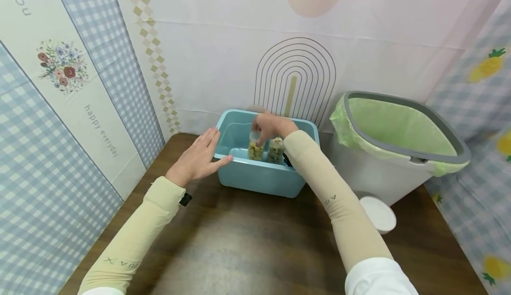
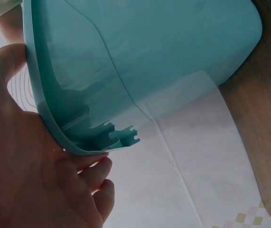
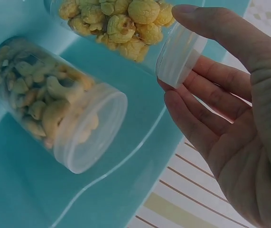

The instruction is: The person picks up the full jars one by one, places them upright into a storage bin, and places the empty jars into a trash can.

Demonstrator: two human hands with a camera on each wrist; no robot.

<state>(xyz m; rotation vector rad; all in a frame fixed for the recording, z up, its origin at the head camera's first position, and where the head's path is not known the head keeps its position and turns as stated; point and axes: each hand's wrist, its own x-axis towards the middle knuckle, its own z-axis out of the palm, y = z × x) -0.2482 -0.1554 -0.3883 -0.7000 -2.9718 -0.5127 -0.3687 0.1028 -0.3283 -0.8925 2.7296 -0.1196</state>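
A light blue plastic bin (image 1: 259, 177) stands on the table. Against its near left corner rests my left hand (image 1: 197, 157), fingers straight, thumb along the rim (image 2: 35, 90). Inside the bin, my right hand (image 1: 271, 124) pinches the whitish lid (image 3: 178, 57) of a clear jar of caramel-coloured popcorn (image 3: 126, 33) between thumb and fingers. Just beside it is a second clear jar, filled with cashews (image 3: 45, 90), with a translucent lid; no finger touches it. Both jars appear upright in the head view.
Right of the blue bin is a white trash bin (image 1: 367, 171) with a grey rim and green liner. A white round lid or tub (image 1: 379, 215) sits in front of it, partly behind my right forearm. Patterned cloth (image 1: 207, 64) hangs behind the wooden table (image 1: 223, 241).
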